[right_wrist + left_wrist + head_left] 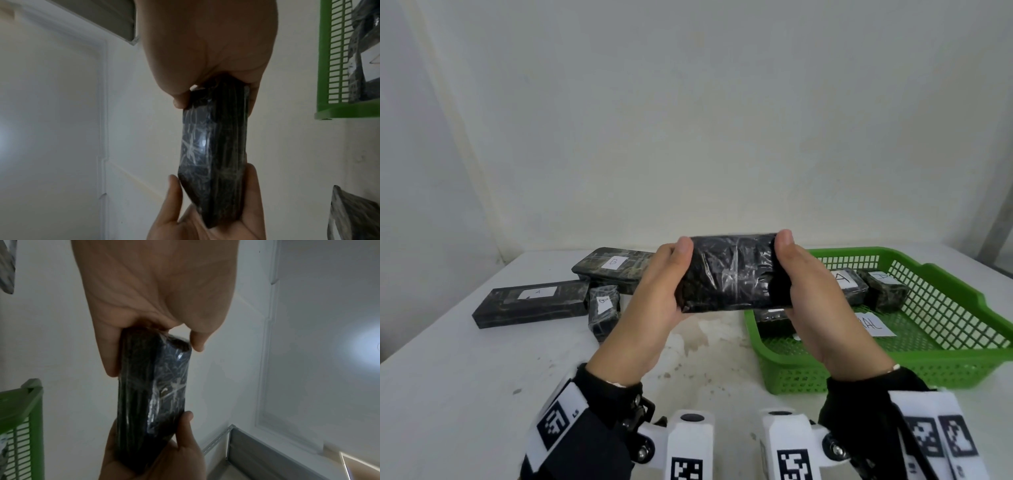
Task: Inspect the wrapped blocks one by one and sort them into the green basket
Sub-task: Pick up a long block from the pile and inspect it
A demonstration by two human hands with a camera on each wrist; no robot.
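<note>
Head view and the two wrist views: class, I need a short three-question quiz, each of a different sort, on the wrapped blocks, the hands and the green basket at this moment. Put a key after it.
1. True or false: the held wrapped block is gripped at its ends by both the left hand and the right hand.
2. Multiple choice: where does the green basket stand? A) on the person's left, B) on the person's right, C) on the floor.
3. Fill in: the long block lying nearest the table's left edge bears a white label reading ___.

Key: 1 true. 2 B. 3 "A".
</note>
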